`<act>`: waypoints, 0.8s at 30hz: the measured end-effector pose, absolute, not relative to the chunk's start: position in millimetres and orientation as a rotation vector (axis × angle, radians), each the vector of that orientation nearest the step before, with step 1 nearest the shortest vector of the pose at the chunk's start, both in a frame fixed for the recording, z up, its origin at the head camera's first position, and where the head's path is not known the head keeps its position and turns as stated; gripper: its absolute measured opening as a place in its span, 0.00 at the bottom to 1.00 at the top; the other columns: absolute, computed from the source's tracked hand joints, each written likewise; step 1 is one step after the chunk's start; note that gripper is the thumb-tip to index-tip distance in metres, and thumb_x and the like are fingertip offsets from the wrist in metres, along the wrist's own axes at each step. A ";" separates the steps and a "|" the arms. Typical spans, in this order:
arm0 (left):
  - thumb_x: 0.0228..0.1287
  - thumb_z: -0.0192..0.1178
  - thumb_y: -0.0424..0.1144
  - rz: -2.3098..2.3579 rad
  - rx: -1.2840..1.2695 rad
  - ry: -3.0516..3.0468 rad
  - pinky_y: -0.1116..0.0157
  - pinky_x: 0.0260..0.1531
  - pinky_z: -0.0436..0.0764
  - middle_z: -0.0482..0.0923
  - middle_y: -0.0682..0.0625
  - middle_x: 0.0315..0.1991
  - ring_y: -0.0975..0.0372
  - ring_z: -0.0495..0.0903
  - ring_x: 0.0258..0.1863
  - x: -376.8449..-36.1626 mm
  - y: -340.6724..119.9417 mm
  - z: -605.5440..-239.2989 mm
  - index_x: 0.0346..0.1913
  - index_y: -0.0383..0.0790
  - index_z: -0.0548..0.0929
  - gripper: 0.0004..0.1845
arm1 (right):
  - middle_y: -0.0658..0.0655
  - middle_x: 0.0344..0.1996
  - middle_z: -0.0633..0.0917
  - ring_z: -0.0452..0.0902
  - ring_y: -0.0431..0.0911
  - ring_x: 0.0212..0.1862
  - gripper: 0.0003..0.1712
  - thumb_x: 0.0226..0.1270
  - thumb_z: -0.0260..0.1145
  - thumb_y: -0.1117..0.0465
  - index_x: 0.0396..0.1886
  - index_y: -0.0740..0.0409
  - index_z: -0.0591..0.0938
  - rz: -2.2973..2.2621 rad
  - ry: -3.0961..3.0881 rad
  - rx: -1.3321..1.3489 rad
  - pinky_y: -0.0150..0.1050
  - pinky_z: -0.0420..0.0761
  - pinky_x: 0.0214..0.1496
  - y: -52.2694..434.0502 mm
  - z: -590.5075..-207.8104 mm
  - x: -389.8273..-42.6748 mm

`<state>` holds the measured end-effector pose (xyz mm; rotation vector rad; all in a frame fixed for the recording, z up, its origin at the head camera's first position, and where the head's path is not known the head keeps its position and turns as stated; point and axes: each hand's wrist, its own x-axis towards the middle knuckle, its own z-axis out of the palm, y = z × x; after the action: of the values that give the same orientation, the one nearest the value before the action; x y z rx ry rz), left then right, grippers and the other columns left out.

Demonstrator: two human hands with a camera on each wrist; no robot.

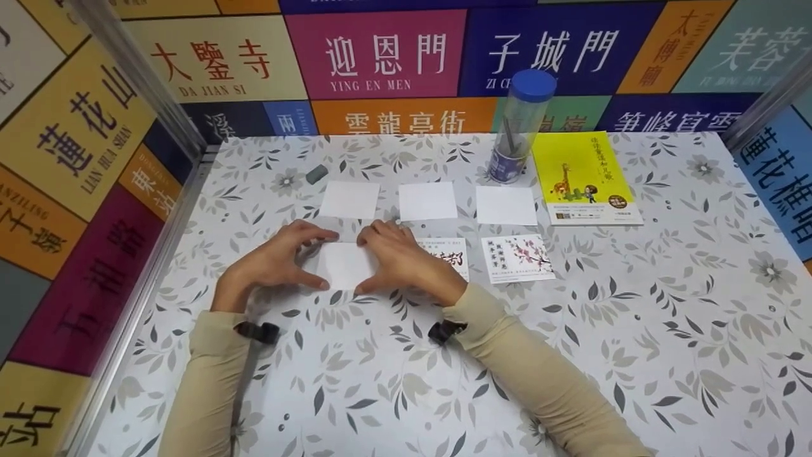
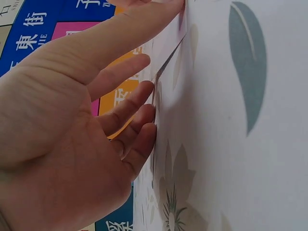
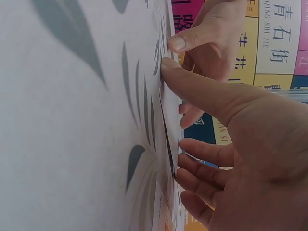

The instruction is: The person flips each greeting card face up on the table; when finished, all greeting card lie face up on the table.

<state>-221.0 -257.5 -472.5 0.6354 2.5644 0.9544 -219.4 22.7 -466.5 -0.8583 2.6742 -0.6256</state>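
A blank white square card (image 1: 346,266) lies between the two hands on the patterned tabletop. At its left side is my left hand (image 1: 279,257), thumb at the near-left corner and index finger by the far-left corner. My right hand (image 1: 406,260) spans the right side, its thumb at the near edge and its fingertips around the far-right corner. Fingers of the left hand (image 2: 72,106) and right hand (image 3: 240,139) are spread and loosely bent in the wrist views. A thin dark gap shows under the card's edge there. Partly behind the right hand lies a printed card (image 1: 453,257).
Three blank cards, left (image 1: 350,200), middle (image 1: 428,201) and right (image 1: 506,205), form a row behind. A blossom-printed card (image 1: 519,258) lies right of the hands. Farther back are a grey eraser-like block (image 1: 316,174), a blue-lidded clear tube (image 1: 520,127) and a yellow book (image 1: 587,178).
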 end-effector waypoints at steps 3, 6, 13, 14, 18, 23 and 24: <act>0.52 0.87 0.44 0.996 0.656 2.562 0.45 0.74 0.72 0.75 0.45 0.72 0.48 0.74 0.69 -221.6 -257.2 -472.4 0.75 0.49 0.79 0.45 | 0.55 0.66 0.77 0.68 0.54 0.70 0.54 0.48 0.89 0.40 0.71 0.54 0.75 -0.627 2.676 -0.877 0.55 0.63 0.80 22.0 -467.5 -219.8; 0.54 0.86 0.41 1.035 0.684 2.570 0.47 0.68 0.75 0.80 0.46 0.69 0.49 0.78 0.64 -223.7 -256.0 -472.3 0.73 0.45 0.81 0.42 | 0.56 0.66 0.76 0.67 0.54 0.70 0.57 0.48 0.90 0.41 0.75 0.54 0.74 -0.617 2.684 -0.896 0.55 0.64 0.78 21.1 -467.1 -219.2; 0.59 0.83 0.37 1.132 0.653 2.610 0.53 0.52 0.84 0.86 0.43 0.54 0.51 0.85 0.49 -226.6 -253.9 -473.0 0.61 0.40 0.88 0.27 | 0.56 0.63 0.74 0.65 0.53 0.66 0.56 0.47 0.90 0.42 0.76 0.51 0.78 -0.618 2.705 -0.941 0.53 0.66 0.72 19.9 -464.4 -216.5; 0.60 0.82 0.36 1.155 0.640 2.607 0.56 0.49 0.85 0.86 0.43 0.52 0.52 0.86 0.46 -226.4 -254.0 -472.9 0.59 0.40 0.88 0.24 | 0.56 0.63 0.74 0.64 0.52 0.66 0.55 0.47 0.90 0.42 0.76 0.51 0.78 -0.627 2.710 -0.946 0.53 0.66 0.71 19.7 -464.4 -216.2; 0.61 0.82 0.36 1.250 0.603 2.569 0.66 0.42 0.86 0.87 0.46 0.49 0.54 0.87 0.41 -225.8 -254.1 -471.9 0.54 0.42 0.88 0.20 | 0.56 0.60 0.72 0.63 0.52 0.64 0.55 0.46 0.91 0.44 0.75 0.49 0.78 -0.631 2.770 -0.984 0.52 0.66 0.71 18.4 -464.2 -215.3; 0.62 0.81 0.37 1.365 0.595 2.493 0.70 0.44 0.86 0.86 0.46 0.49 0.55 0.85 0.45 -225.2 -253.4 -468.6 0.52 0.43 0.87 0.18 | 0.56 0.56 0.75 0.69 0.51 0.60 0.51 0.55 0.87 0.47 0.78 0.50 0.75 -0.668 2.840 -1.054 0.49 0.72 0.70 17.2 -461.1 -215.0; 0.62 0.81 0.38 1.382 0.594 2.471 0.69 0.43 0.86 0.86 0.46 0.49 0.55 0.86 0.44 -224.8 -252.8 -467.7 0.52 0.44 0.86 0.18 | 0.55 0.55 0.76 0.71 0.51 0.59 0.49 0.59 0.85 0.47 0.78 0.51 0.74 -0.694 2.840 -1.066 0.48 0.75 0.68 17.1 -459.8 -214.7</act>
<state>-224.8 -252.8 -467.7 0.5941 2.4714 1.3821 -214.7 17.1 -459.8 -1.0662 2.8397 -0.6937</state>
